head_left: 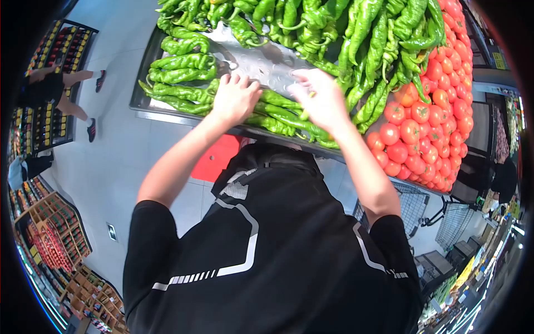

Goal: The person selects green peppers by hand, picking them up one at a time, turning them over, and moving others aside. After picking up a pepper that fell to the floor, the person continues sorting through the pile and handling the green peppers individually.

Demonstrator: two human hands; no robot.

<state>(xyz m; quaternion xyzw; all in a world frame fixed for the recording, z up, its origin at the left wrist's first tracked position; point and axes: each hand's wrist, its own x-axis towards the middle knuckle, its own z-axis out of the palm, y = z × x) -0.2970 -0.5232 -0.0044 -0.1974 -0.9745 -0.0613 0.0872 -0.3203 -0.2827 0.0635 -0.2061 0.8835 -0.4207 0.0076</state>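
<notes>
Long green peppers (181, 75) lie in rows along the left and front of a metal display tray (245, 58). My left hand (236, 100) is over the front row, its fingers curled down on the peppers; the fingertips are partly hidden. To its right, my right hand (321, 103) is just above the front-row peppers (278, 114), smeared by motion. Its thumb and fingers look apart, pointing left over the bare metal. A small yellow-green bit shows by its fingers, too blurred to make out.
A thick heap of green peppers (367, 33) covers the tray's back and right. Red tomatoes (411, 131) are piled beside it. A red stool-like object (217, 158) stands under the front edge. Shopping carts (403, 203) are at the right; a person (53, 92) walks at the left.
</notes>
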